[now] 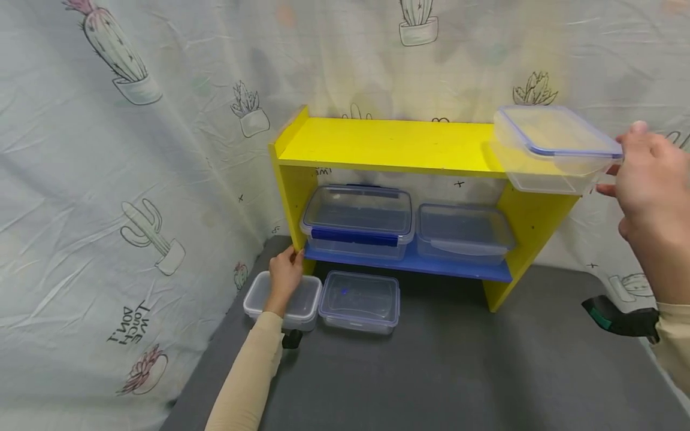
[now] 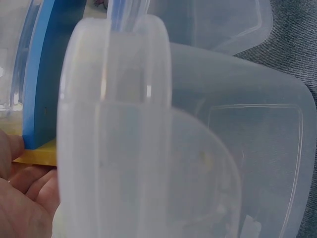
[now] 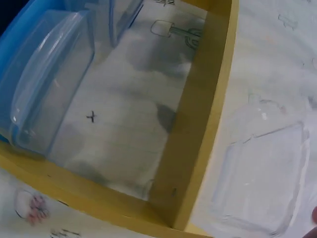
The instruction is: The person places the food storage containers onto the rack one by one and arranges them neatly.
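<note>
Left of right hand (image 1: 654, 173), clear container (image 1: 563, 131), gripped at edge

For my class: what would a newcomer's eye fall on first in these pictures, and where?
Probably the bright yellow shelf unit, mid-picture in the head view, its blue lower shelf bearing a larger container and a smaller container. Next, at its upper right end, the right grip holds a clear, blue-rimmed container. Lower left, the left grip pinches the unit's left side, near a white-rimmed container on the dark table.
</note>
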Demonstrator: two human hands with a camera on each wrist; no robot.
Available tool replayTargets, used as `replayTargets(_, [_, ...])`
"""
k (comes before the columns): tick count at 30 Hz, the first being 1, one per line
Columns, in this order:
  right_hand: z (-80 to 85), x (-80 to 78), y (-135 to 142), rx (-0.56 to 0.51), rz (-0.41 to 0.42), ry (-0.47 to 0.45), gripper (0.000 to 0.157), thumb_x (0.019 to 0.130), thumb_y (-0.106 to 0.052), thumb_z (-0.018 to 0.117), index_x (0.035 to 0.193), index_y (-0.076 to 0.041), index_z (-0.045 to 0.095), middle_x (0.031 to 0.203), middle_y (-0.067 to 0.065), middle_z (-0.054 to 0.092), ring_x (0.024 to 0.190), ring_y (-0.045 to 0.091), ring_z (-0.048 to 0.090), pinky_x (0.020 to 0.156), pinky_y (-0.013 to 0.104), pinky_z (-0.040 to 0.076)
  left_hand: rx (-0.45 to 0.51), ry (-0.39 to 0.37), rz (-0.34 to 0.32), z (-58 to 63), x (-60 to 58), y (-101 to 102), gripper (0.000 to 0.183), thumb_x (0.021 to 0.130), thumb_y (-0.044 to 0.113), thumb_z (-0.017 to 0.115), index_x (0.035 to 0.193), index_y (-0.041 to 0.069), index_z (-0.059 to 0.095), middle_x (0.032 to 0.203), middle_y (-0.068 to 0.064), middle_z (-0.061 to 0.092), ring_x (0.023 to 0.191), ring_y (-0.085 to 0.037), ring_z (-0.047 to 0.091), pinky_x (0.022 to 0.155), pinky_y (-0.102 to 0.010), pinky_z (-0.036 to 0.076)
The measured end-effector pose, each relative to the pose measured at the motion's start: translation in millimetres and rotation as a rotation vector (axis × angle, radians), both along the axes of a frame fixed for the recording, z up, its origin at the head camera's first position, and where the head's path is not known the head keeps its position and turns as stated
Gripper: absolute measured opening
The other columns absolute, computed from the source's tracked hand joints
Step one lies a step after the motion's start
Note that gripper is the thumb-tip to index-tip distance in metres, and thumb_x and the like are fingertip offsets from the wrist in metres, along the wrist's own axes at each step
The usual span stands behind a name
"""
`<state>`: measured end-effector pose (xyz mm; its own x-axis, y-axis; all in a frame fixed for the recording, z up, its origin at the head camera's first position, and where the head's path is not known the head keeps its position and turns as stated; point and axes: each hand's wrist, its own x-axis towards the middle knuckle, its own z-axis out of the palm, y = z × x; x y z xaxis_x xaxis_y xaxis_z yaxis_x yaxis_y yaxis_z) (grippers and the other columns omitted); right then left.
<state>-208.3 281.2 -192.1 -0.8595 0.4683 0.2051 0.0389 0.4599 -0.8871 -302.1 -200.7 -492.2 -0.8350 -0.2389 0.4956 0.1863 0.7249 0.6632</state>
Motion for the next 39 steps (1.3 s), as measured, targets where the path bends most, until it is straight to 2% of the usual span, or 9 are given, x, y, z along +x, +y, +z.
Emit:
replayTargets(1, [0.9, 3.3, -4.8, 0.114, -0.025, 0.031, 0.047, 0.102, -0.051, 0.025, 0.143, -0.031, 0.038, 0.128, -0.005, 0.052, 0.109, 0.013, 0.051, 0.089, 0.024, 0.051, -0.001, 0.000, 0.000, -0.4, 0.3, -0.1, 0.017, 0.093, 0.017, 0.065, 0.085, 0.003, 0.069, 0.064, -0.011, 0.066, 0.052, -0.023, 0.050, 0.050, -0.030, 0.037])
replayTargets(3, [1.6, 8.8, -12.7, 0.332, -0.035, 0.154, 0.049, 0.104, -0.042, 0.029, 0.149, -0.023, 0.036, 0.147, 0.003, 0.045, 0.129, 0.024, 0.046, 0.109, 0.039, 0.039, 0.002, 0.000, -0.005, -1.3, 0.3, -0.5, 0.017, 0.093, 0.018, 0.064, 0.086, 0.003, 0.069, 0.065, -0.011, 0.066, 0.052, -0.021, 0.050, 0.050, -0.029, 0.037])
replayTargets(5, [-0.5, 10.7, -18.0, 0.517, -0.006, 0.347, 0.048, 0.102, -0.035, 0.038, 0.146, -0.016, 0.043, 0.155, 0.011, 0.038, 0.140, 0.035, 0.037, 0.118, 0.051, 0.023, 0.005, -0.003, -0.011, -1.8, 0.0, -0.8, 0.018, 0.093, 0.018, 0.064, 0.086, 0.003, 0.069, 0.065, -0.011, 0.066, 0.051, -0.021, 0.050, 0.049, -0.029, 0.037])
replayTargets(8, [-6.4, 5.3, -21.4, 0.712, 0.044, 0.571, 0.043, 0.097, -0.031, 0.052, 0.131, -0.006, 0.060, 0.140, 0.022, 0.053, 0.134, 0.044, 0.043, 0.116, 0.053, 0.025, 0.010, -0.003, -0.020, -2.2, -0.5, -1.1, 0.018, 0.094, 0.018, 0.064, 0.087, 0.002, 0.069, 0.065, -0.012, 0.066, 0.051, -0.020, 0.049, 0.049, -0.028, 0.036])
replayTargets(10, [-11.0, 0.4, -22.8, 0.756, 0.065, 0.633, 0.040, 0.095, -0.030, 0.057, 0.121, -0.002, 0.066, 0.130, 0.027, 0.059, 0.125, 0.048, 0.049, 0.112, 0.053, 0.030, 0.008, -0.003, -0.018, -2.8, -0.7, -1.2, 0.017, 0.093, 0.018, 0.064, 0.087, 0.003, 0.069, 0.065, -0.011, 0.066, 0.051, -0.020, 0.049, 0.049, -0.028, 0.036])
replayTargets(15, [-17.5, -7.5, -22.5, 0.772, 0.047, 0.607, 0.035, 0.095, -0.028, 0.057, 0.112, -0.001, 0.071, 0.122, 0.028, 0.063, 0.118, 0.049, 0.054, 0.107, 0.055, 0.035, 0.001, -0.007, -0.020, -4.7, -1.0, -0.8, 0.018, 0.094, 0.019, 0.063, 0.086, 0.003, 0.069, 0.064, -0.011, 0.065, 0.051, -0.021, 0.050, 0.049, -0.029, 0.037])
replayTargets(23, [-16.7, -20.3, -22.9, 0.809, 0.030, 0.545, 0.038, 0.099, -0.032, 0.053, 0.116, -0.003, 0.070, 0.120, 0.026, 0.065, 0.114, 0.047, 0.055, 0.105, 0.055, 0.036, 0.008, 0.006, -0.016, -4.7, -2.4, -2.4, 0.019, 0.094, 0.019, 0.063, 0.083, 0.004, 0.068, 0.063, -0.010, 0.063, 0.051, -0.021, 0.049, 0.049, -0.029, 0.036])
replayTargets(29, [-15.7, -31.4, -25.0, 0.797, 0.029, 0.523, 0.040, 0.099, -0.034, 0.052, 0.116, -0.002, 0.069, 0.120, 0.027, 0.064, 0.114, 0.048, 0.055, 0.105, 0.055, 0.035, 0.002, 0.007, -0.020, -3.5, -0.7, -2.9, 0.019, 0.094, 0.018, 0.063, 0.083, 0.003, 0.067, 0.062, -0.011, 0.063, 0.050, -0.020, 0.048, 0.048, -0.029, 0.036])
replayTargets(39, [-12.7, -46.4, -23.8, 0.773, 0.017, 0.492, 0.039, 0.099, -0.032, 0.051, 0.117, -0.003, 0.069, 0.121, 0.026, 0.064, 0.115, 0.047, 0.055, 0.106, 0.053, 0.035, 0.007, -0.039, 0.000, -2.6, -1.8, -2.2, 0.017, 0.094, 0.019, 0.063, 0.093, 0.004, 0.071, 0.070, -0.012, 0.069, 0.056, -0.022, 0.053, 0.053, -0.030, 0.039])
